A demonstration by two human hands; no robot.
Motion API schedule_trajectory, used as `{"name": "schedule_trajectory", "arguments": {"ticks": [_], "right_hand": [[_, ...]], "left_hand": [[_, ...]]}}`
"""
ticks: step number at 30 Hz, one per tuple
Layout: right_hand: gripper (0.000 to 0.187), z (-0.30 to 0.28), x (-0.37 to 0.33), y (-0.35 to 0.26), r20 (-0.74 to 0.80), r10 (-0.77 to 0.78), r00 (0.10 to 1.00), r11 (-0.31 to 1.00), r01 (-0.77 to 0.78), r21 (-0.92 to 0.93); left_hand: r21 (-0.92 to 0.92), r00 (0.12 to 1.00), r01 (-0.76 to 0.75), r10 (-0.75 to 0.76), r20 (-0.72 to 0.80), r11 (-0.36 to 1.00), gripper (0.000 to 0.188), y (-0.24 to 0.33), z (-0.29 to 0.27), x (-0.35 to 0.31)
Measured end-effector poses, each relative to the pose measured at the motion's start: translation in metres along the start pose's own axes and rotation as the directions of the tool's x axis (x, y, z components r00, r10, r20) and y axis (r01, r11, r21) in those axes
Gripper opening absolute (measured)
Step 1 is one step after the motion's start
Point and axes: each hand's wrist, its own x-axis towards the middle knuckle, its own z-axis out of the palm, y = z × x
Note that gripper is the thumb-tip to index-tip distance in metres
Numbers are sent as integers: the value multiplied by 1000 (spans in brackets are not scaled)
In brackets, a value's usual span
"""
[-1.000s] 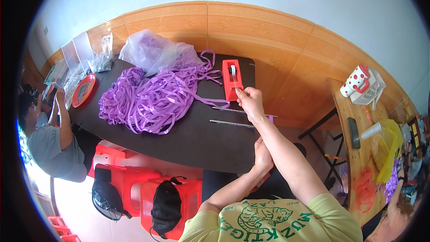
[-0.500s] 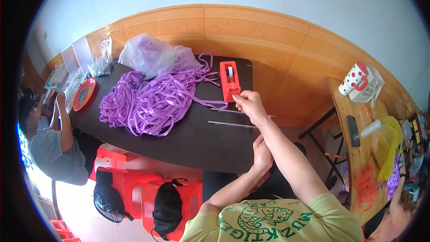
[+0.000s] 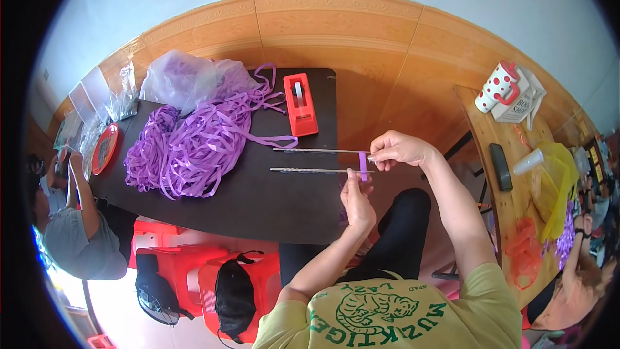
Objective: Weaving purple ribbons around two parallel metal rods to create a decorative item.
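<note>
Right of centre, a purple ribbon (image 3: 363, 165) runs lengthwise up and down, across two sideways rods (image 3: 303, 170). The right hand (image 3: 402, 148), fingers narrowed, meets its upper part, the left hand (image 3: 358, 201) its lower; either grip is unclear.

The right hand (image 3: 403, 149) sits beyond and right of the left hand (image 3: 358, 205). A ribbon strip (image 3: 363, 165) lies across 2 rods (image 3: 316, 150) between the hands; the rods reach leftward over the table (image 3: 258, 210). Ahead and left of the right hand, a tape dispenser (image 3: 303, 119) stands on the table; farther left lies a ribbon pile (image 3: 210, 148), a bag (image 3: 171, 84) behind it. Back and left of the left hand, a pouch (image 3: 236, 297) rests on a stool (image 3: 270, 274). Well right of the right hand, a cup (image 3: 496, 87) and box (image 3: 513, 111) stand on a side table (image 3: 507, 213).
</note>
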Motion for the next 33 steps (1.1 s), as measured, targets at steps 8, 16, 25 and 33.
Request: {"name": "schedule_trajectory", "arguments": {"ticks": [8,16,25,33], "right_hand": [[19,-3,19,9,166,-91,982,989,69,133],[17,-5,25,13,101,-23,995,999,18,45],[18,1,24,12,-11,-26,1000,998,26,-64],[19,-1,20,18,-85,-56,995,990,44,-137]], "left_hand": [[33,997,-70,70,-13,997,39,3,8,6],[14,994,-94,95,-46,995,40,-1,12,11],[-12,994,-82,81,-75,997,40,-1,16,18],[5,994,-95,95,-49,995,37,-3,15,20]]}}
